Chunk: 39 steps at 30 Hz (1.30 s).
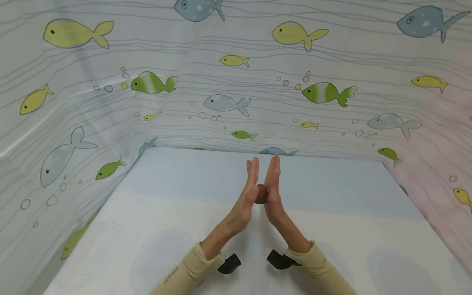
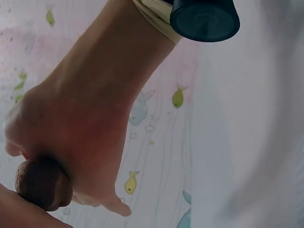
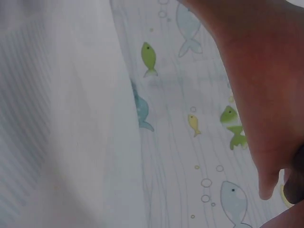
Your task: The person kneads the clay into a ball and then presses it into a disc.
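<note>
A small brown ball, which looks like modelling clay, sits between my two palms above the table. My left hand presses it from the left, fingers straight and pointing away from me. Opposite it, my right hand is upright with straight fingers, its palm against the ball. The left wrist view shows the ball's creased, uneven surface between the palms. In the right wrist view only a dark edge of the ball shows at the right border.
A white and pale blue table surface lies below the hands. Around it stand white fabric walls printed with fish and wavy lines. A black camera is on the left wrist, another black camera on the right.
</note>
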Tool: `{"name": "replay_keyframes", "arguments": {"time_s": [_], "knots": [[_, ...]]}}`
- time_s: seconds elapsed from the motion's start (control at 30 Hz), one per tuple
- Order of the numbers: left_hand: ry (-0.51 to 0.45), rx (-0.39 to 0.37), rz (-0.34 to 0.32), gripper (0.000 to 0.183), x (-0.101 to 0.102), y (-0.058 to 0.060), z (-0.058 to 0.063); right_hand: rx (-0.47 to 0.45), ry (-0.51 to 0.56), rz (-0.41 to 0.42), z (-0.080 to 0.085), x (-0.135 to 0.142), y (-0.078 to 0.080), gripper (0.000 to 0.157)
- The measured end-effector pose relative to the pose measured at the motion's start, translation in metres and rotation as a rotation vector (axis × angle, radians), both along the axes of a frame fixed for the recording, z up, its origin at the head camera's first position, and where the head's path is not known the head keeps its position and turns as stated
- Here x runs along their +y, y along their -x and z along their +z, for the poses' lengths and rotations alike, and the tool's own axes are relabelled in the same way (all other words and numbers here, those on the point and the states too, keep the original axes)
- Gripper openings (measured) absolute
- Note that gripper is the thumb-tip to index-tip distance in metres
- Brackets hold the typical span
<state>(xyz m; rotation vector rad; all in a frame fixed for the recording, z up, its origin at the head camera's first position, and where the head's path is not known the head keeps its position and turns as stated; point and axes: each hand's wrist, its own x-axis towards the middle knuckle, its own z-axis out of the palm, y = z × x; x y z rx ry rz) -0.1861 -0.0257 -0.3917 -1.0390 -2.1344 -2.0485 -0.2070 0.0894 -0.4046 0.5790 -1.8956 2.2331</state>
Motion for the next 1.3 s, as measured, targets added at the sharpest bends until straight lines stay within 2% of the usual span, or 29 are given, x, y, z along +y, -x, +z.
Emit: {"name": "replay_keyframes", "arguments": {"time_s": [0.17, 0.33, 0.53, 0.8, 1.0, 1.3], "knots": [[-0.008, 0.020, 0.061, 0.078, -0.004, 0.003, 0.001, -0.013, -0.016, 0.029, 0.001, -0.004, -0.005, 0.076], [-0.034, 0.007, 0.134, 0.075, -0.011, 0.006, 0.001, -0.009, -0.043, 0.081, 0.003, -0.012, -0.013, 0.072], [-0.044, 0.010, 0.215, 0.072, -0.020, 0.014, 0.001, 0.021, -0.121, 0.124, -0.002, -0.023, -0.020, 0.068], [-0.053, -0.006, 0.275, 0.072, -0.031, 0.026, -0.001, 0.023, -0.146, 0.225, -0.006, -0.035, -0.032, 0.064], [-0.063, -0.019, 0.267, 0.069, -0.032, 0.031, -0.004, -0.003, -0.141, 0.265, 0.002, -0.036, -0.040, 0.069], [-0.057, -0.083, 0.188, 0.072, -0.022, 0.027, -0.009, 0.048, -0.055, 0.206, 0.008, -0.024, -0.031, 0.071]]}}
